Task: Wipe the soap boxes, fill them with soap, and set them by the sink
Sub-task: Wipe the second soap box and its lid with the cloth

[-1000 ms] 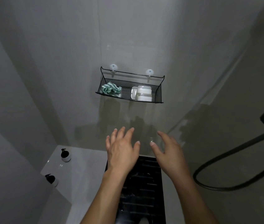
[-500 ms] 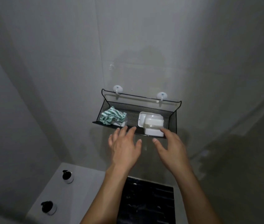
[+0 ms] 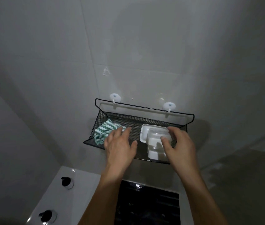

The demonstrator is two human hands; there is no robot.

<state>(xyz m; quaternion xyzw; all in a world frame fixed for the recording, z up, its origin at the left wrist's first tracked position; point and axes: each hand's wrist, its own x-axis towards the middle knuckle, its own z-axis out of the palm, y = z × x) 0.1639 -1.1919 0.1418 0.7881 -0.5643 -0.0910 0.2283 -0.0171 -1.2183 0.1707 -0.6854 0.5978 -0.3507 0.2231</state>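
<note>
Both hands reach up into a black mesh basket (image 3: pixel 182 125) that hangs from two white hooks (image 3: pixel 115 97) on a grey tiled wall (image 3: pixel 144 46). The right hand (image 3: pixel 179 146) is spread over the soap boxes (image 3: pixel 154 138), a stack of white and clear plastic lying at the right end of the basket; its thumb lies on the top of the upper box and its fingers reach round the far right corner, but whether they actually grip the plastic or only hover against it cannot be told. The lower, wider white tray sticks out to the left of that hand, and the narrower end of the stack shows just below the thumb. The left hand (image 3: pixel 120 146) is open, fingers straight and close together, their tips lying over the near edge of a green and white zigzag cloth (image 3: pixel 103 131) bunched at the left end of the basket; contact cannot be told. Between the two hands is bare mesh. Below the wrists sits a black sink (image 3: pixel 149 203) set in a white counter (image 3: pixel 79 184), and left of the left forearm stand two black pump heads (image 3: pixel 66 181).
</note>
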